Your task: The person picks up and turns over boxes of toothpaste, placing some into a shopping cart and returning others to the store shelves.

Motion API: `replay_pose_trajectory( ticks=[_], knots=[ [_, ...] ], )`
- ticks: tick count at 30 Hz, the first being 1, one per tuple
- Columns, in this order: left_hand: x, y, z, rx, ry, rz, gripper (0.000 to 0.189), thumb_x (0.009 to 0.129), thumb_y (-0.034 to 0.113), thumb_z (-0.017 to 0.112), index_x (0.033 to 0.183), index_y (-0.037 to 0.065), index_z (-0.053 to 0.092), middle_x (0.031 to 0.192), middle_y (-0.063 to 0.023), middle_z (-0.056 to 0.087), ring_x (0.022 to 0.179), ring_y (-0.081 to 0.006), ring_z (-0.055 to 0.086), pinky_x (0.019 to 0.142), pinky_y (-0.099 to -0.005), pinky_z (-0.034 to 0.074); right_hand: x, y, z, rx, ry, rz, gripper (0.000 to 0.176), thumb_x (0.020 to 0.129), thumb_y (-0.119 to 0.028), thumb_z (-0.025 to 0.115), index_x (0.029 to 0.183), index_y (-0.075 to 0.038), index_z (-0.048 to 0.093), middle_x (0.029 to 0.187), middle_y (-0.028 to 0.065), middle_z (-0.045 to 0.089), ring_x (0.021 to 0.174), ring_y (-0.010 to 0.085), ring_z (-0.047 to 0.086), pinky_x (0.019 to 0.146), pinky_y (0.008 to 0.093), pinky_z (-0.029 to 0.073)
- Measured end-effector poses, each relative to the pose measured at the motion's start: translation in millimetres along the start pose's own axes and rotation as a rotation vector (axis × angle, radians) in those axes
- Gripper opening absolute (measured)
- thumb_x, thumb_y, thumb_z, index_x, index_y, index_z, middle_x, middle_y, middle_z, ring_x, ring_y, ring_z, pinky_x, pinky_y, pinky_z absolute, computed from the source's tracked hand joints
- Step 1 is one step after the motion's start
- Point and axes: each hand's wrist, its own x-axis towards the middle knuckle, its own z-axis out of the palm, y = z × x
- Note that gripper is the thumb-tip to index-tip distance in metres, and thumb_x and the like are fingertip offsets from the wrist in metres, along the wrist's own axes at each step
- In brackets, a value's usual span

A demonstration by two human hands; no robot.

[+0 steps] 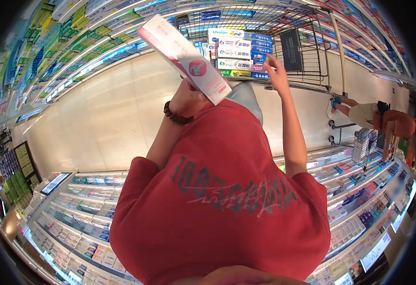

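Note:
A long white and pink box (181, 57) is held at its lower end by my left hand (189, 99), whose wrist wears a dark beaded bracelet (175, 115). The box is tilted, its far end up and to the left. My right hand (277, 75) hovers at the near edge of a wire shopping cart (312, 52), fingers apart and holding nothing. Several toothpaste boxes (234, 51), white, blue and green, are stacked in the cart just left of my right hand. Part of the cart is hidden behind the white and pink box.
Store shelves (117, 28) packed with boxes curve along the far side, and more shelves (82, 204) run behind me. A pale floor (98, 114) lies between. At the right, another person (395, 121) bends beside a second cart (367, 142).

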Motion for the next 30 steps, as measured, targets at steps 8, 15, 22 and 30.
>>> replay_pose_trajectory(
  ticks=[8,15,22,30],
  knots=[
    [57.1,10.3,38.1,0.291,-0.017,0.298,0.051,0.078,-0.015,0.068,0.115,0.014,0.047,0.124,-0.0065,0.057,0.135,-0.0335,0.044,0.104,-0.0654,0.044,-102.9,-335.0,-80.2,0.983,-0.794,-0.969,0.021,0.093,-0.022,0.064,0.111,-0.012,0.059,0.089,0.0173,0.068,0.075,0.0262,0.067,0.064,0.035,0.05],
    [90.5,-2.8,87.5,0.307,0.098,0.427,0.065,0.067,-0.003,0.085,0.116,0.01,0.045,0.124,-0.0151,0.059,0.132,-0.0381,0.047,0.107,-0.0512,0.044,-125.7,-380.9,-89.7,1.396,-0.593,-0.953,0.03,0.091,-0.018,0.069,0.119,-0.013,0.06,0.084,0.0086,0.061,0.059,0.0173,0.055,0.053,0.0293,0.041],
    [107.2,-9.9,97.8,0.393,0.002,0.452,0.048,0.083,-0.002,0.071,0.119,0.015,0.043,0.128,-0.0138,0.054,0.137,-0.0366,0.04,0.106,-0.0598,0.044,-112.5,-363.8,-92.1,1.561,-0.783,-1.123,0.027,0.092,-0.014,0.065,0.118,-0.012,0.06,0.083,0.0085,0.061,0.058,0.0174,0.055,0.051,0.0281,0.039],
    [105.7,-15.7,99.0,0.466,0.048,0.49,0.056,0.076,-0.003,0.078,0.117,0.012,0.043,0.124,-0.0174,0.056,0.134,-0.0387,0.043,0.106,-0.0592,0.041,-101.4,-346.8,-111.3,1.381,-1.277,-1.127,0.023,0.093,-0.018,0.064,0.115,-0.012,0.06,0.087,0.0125,0.064,0.065,0.02,0.06,0.057,0.03,0.044]
  ],
)
